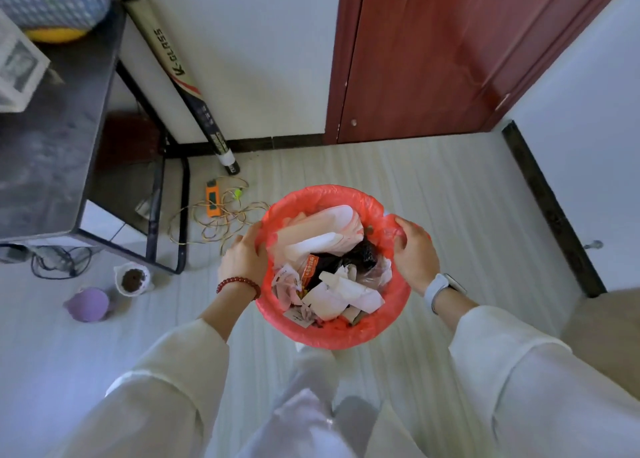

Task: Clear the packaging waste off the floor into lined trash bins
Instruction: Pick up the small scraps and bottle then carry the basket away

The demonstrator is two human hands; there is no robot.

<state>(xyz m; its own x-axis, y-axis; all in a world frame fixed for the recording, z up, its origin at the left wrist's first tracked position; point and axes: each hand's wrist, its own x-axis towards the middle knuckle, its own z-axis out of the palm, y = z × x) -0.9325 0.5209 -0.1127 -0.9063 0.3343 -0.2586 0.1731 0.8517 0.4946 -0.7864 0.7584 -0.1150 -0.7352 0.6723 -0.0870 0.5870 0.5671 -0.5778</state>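
A round trash bin with a red plastic liner (332, 333) stands on the pale floor in the middle of the view. It is filled with packaging waste (329, 270): white paper and card, a black bag, an orange wrapper, clear film. My left hand (244, 256) grips the liner at the bin's left rim; a red bead bracelet is on that wrist. My right hand (414, 249) grips the liner at the right rim, with a white watch on the wrist.
A dark metal table (52, 152) stands at the left. A long tube (183, 83) leans on the wall. An orange power strip with tangled cord (214, 211), a white cup (133, 279) and a purple cup (89, 303) lie on the floor. A red-brown door (433, 52) is behind.
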